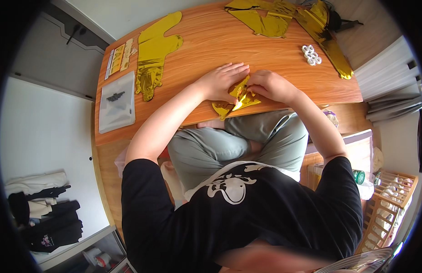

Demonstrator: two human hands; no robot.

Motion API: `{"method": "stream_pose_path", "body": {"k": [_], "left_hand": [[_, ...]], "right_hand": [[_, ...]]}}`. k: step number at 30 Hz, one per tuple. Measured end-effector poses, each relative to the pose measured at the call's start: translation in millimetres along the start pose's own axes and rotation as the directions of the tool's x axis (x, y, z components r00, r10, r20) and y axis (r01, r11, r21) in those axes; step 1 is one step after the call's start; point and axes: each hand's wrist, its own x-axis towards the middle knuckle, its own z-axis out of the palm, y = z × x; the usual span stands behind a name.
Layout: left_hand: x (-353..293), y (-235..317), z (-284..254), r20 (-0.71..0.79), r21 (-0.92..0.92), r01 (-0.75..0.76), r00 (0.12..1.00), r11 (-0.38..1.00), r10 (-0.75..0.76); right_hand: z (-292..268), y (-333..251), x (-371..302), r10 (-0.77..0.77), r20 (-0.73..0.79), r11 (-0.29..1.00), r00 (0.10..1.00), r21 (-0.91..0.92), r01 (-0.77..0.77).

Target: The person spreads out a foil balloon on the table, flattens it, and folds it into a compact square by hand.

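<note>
A small shiny gold foil balloon (253, 101), flat and creased, lies at the near edge of the wooden table between my hands. My left hand (220, 83) rests over its left side, fingers stretched out toward the far side and thumb on the foil. With bent fingers, my right hand (272, 85) pinches the foil from the right; the fingertips are partly hidden. To the left a larger flat gold foil balloon (157, 44) is spread out. More gold foil (270, 22) lies at the far right, with a long strip (327, 48) reaching down the right side.
A clear plastic bag (116, 103) and a printed card strip (122, 59) lie at the table's left end. Several small white ribbon rolls (311, 55) sit toward the right. A dark object (340, 20) stands at the far right corner. Beside me on the right is a wooden rack (388, 204).
</note>
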Motion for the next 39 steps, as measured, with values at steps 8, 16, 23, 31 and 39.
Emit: {"method": "stream_pose_path", "body": {"k": [8, 16, 23, 31, 39], "left_hand": [[1, -17, 5, -0.147, -0.718, -0.035, 0.984, 0.695, -0.102], [-2, -11, 8, -0.174, -0.606, -0.001, 0.976, 0.796, -0.131], [1, 3, 1, -0.115, -0.486, 0.125, 0.972, 0.865, -0.205], [5, -4, 9, -0.197, -0.241, -0.059, 0.980, 0.969, 0.011], [-9, 19, 15, -0.208, -0.145, 0.066, 0.973, 0.987, -0.096]], "right_hand": [[9, 4, 34, 0.186, 0.192, 0.983, 0.964, -0.046, -0.180], [11, -3, 44, 0.279, 0.258, 0.958, 0.925, -0.143, -0.249], [24, -4, 19, 0.144, -0.134, 0.989, 0.981, -0.019, -0.148], [46, -26, -12, 0.048, -0.264, 0.951, 0.963, -0.284, -0.125], [51, -22, -10, -0.030, -0.265, 0.955, 0.964, -0.293, -0.051]]}}
